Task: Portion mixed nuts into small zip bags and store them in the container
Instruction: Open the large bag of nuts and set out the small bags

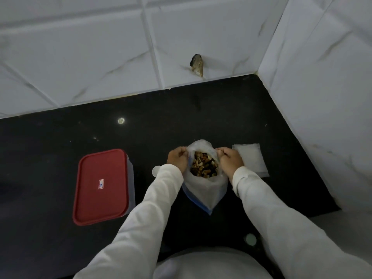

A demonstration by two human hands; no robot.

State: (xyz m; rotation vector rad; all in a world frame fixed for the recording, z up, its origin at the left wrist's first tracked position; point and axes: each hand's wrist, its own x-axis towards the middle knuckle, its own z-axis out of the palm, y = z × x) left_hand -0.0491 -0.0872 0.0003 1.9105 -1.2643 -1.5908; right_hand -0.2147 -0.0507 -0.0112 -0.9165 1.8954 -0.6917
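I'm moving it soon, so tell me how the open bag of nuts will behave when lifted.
Probably floppy: the bag is thin film, its mouth held wide by the left hand and right hand pinching the rim. Likely bottom-heavy, since nuts fill the lower part. Released, it may slump and spill.

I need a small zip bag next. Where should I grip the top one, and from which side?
Likely its far right corner, pinched from above: the small zip bags lie flat on the counter, their left edge behind the right hand.
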